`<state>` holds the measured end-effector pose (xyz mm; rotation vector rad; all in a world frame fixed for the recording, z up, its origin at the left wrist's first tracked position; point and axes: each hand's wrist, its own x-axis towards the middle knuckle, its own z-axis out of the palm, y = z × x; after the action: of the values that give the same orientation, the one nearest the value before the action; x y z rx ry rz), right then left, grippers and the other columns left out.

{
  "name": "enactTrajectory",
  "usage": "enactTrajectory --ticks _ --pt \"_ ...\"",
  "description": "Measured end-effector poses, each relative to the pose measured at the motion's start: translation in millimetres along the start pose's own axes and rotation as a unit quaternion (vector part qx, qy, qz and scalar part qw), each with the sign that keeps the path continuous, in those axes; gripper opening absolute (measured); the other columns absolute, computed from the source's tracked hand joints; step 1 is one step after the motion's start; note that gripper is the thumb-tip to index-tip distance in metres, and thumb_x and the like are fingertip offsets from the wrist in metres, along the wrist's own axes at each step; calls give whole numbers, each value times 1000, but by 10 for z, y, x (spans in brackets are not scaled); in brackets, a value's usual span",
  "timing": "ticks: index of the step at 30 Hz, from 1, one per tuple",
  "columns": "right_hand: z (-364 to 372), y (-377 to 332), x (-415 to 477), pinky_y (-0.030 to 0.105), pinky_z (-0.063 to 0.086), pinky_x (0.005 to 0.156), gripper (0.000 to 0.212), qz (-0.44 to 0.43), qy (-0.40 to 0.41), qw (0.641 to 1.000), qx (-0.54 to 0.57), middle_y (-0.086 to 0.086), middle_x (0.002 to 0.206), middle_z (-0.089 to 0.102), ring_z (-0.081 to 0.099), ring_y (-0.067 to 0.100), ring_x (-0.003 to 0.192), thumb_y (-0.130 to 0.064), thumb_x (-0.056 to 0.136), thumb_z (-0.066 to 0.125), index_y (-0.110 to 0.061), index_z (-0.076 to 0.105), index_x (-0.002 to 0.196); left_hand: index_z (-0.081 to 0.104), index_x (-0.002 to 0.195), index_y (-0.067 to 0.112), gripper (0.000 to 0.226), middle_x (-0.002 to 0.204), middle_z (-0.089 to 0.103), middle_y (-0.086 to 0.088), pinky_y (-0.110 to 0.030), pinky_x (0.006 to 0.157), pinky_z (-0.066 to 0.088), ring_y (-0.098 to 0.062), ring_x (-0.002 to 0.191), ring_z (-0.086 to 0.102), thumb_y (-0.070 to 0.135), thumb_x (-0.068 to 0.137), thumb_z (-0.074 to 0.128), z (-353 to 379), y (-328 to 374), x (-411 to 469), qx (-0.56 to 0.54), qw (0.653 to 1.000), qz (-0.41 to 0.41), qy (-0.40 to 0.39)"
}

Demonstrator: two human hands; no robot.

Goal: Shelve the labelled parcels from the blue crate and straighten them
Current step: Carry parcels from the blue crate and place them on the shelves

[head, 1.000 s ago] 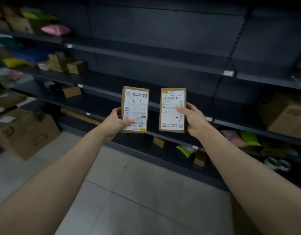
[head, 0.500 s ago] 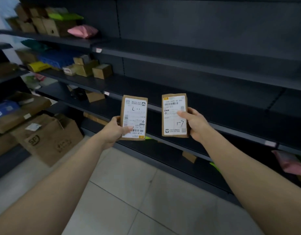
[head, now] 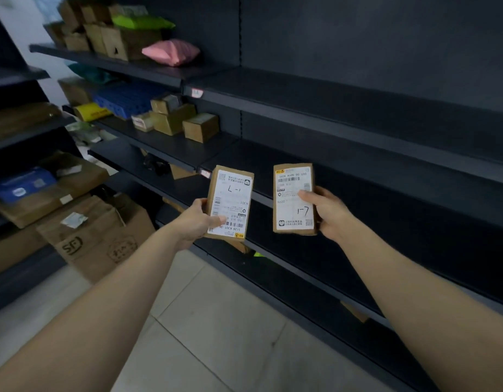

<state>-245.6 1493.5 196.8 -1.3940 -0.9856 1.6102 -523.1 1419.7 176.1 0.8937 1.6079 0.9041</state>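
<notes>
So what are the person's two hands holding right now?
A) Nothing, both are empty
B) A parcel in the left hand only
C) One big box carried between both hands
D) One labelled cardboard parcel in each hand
D: the left hand grips a labelled parcel and the right hand grips a second labelled parcel, with a clear gap between the two.

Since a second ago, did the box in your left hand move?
Yes. The left-hand parcel has gone left along the dark shelving, closer to the stacked cardboard boxes.
</notes>
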Motion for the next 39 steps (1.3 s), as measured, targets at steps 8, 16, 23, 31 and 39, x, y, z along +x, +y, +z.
enactTrajectory --ticks 8,16,23,31,39 --pt "610 -154 856 40 58 58 40 1 20 1000 3 4 95 75 72 25 86 -20 85 71 -24 57 122 17 147 16 86 119 65 -9 -47 97 50 -26 105 64 13 82 73 -553 243 1149 21 999 2 -44" --pt "1167 -89 1519 58 53 86 43 27 72 997 29 10 109 72 68 32 99 -20 87 69 -21 54 127 46 129 11 50 115 68 -4 -44 96 50 -21 102 66 11 85 69 -919 457 2223 81 986 0 -143" --pt "1212 -126 2147 41 56 62 37 53 114 991 35 9 105 72 70 27 90 -22 89 67 -19 57 125 46 125 10 47 117 67 -4 -28 72 52 -16 96 66 10 84 69 -815 595 3024 69 984 -29 -164" --pt "1360 -74 2840 40 55 69 36 92 128 987 39 14 112 70 68 28 93 -23 91 65 -12 56 124 47 131 12 49 121 65 -6 -39 89 50 -24 106 63 15 86 68 -821 610 3696 76 982 -53 -164" --pt "1533 -39 3332 30 52 54 20 124 181 975 47 7 89 71 68 20 76 -32 91 64 -14 63 99 57 124 8 34 123 64 -10 -19 59 50 -17 93 65 19 92 61 -891 770 4282 115 972 -47 -201"
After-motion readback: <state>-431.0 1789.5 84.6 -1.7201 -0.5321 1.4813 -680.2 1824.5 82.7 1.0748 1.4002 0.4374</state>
